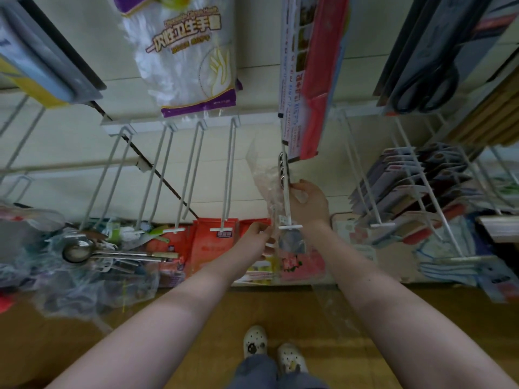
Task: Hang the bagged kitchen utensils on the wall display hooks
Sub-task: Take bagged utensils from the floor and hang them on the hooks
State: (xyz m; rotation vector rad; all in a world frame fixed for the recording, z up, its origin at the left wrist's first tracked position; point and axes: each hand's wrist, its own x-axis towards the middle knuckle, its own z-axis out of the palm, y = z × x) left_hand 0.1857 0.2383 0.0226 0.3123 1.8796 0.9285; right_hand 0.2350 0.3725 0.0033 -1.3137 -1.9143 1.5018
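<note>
A clear plastic bag (pixel 266 183) with a metal utensil (pixel 292 240) inside hangs at a white wire hook (pixel 286 197) in the middle of the wall display. My right hand (pixel 309 203) pinches the bag's top beside the hook, where dark metal rings (pixel 282 169) sit on the wire. My left hand (pixel 257 234) grips the lower part of the bag near the hook's price-tag tip (pixel 290 227). Several bare white hooks (pixel 227 175) stick out to the left.
A pile of bagged ladles and spoons (pixel 84 254) lies at lower left. Glove packs (pixel 188 54), red packets (pixel 317 77) and scissors (pixel 429 66) hang above. Loaded hooks with carded goods (pixel 415 192) fill the right. Red packs (pixel 213 245) hang below; wooden floor and my shoes (pixel 273 352) are underneath.
</note>
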